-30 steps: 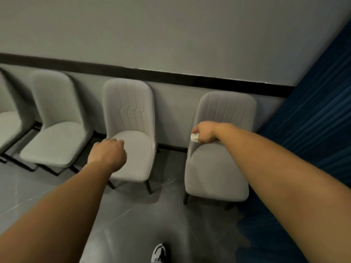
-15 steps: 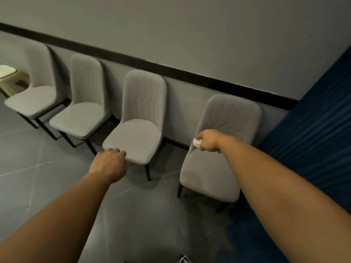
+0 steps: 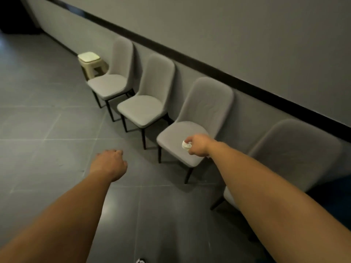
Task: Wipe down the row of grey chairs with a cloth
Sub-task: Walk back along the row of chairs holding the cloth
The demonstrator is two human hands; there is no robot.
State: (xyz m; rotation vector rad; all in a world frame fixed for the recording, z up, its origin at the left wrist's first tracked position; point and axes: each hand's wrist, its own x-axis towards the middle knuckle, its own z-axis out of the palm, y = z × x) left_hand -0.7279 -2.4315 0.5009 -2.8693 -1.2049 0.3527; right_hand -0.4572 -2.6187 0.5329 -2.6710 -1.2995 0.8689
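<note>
Several grey chairs stand in a row along the wall. My right hand point(image 3: 198, 144) grips a small bunched white cloth point(image 3: 185, 144) over the seat of the second chair from the right point(image 3: 174, 137). The rightmost chair point(image 3: 296, 149) is partly hidden behind my right forearm. Further left are another grey chair point(image 3: 142, 109) and the far chair point(image 3: 110, 84). My left hand point(image 3: 110, 164) hangs over the floor in front of the row, its fingers loosely curled and holding nothing.
A beige plastic stool point(image 3: 91, 63) stands at the far left end of the row. Grey tiled floor point(image 3: 47, 130) stretches out to the left. A dark rail runs along the grey wall point(image 3: 247, 44). A shoe tip point(image 3: 140, 260) shows at the bottom edge.
The view has swung left along the row. My right hand with the cloth has moved from the rightmost chair to over the seat of the chair beside it. The left hand drifted left.
</note>
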